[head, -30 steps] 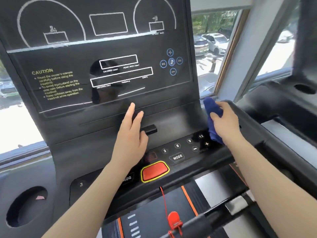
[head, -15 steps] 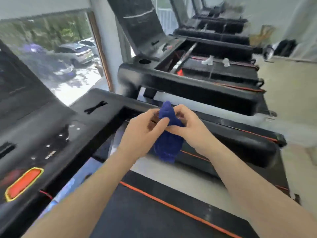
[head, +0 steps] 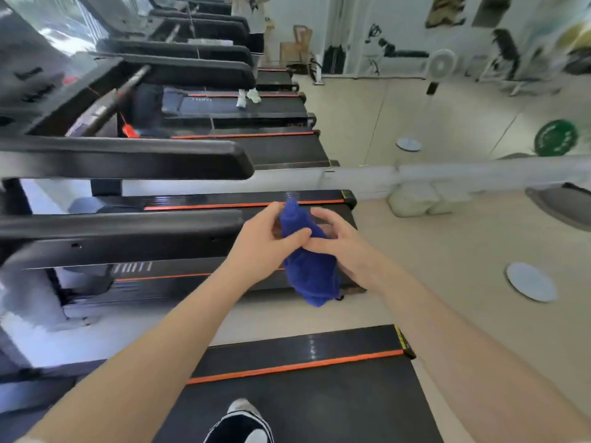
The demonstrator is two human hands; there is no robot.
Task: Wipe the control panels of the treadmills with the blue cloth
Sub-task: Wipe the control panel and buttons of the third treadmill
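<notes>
The blue cloth (head: 311,263) hangs bunched in the air in front of me, over the rear of the neighbouring treadmill's belt. My left hand (head: 262,243) grips its upper part, thumb across the fabric. My right hand (head: 339,247) holds the cloth from the right side, fingers curled round it. No control panel shows clearly; a dark blurred console (head: 28,87) sits at the far left.
I stand on a treadmill belt (head: 319,394) with my shoe (head: 240,423) on it. A row of treadmills with black handrails (head: 128,155) runs to the left. Another person's feet (head: 248,97) are on a far belt. Beige floor, a fan (head: 441,63) and white discs lie right.
My view swung right, away from the wiped console toward the row of treadmills. My left hand left the panel and joined the right on the cloth, now held in the air.
</notes>
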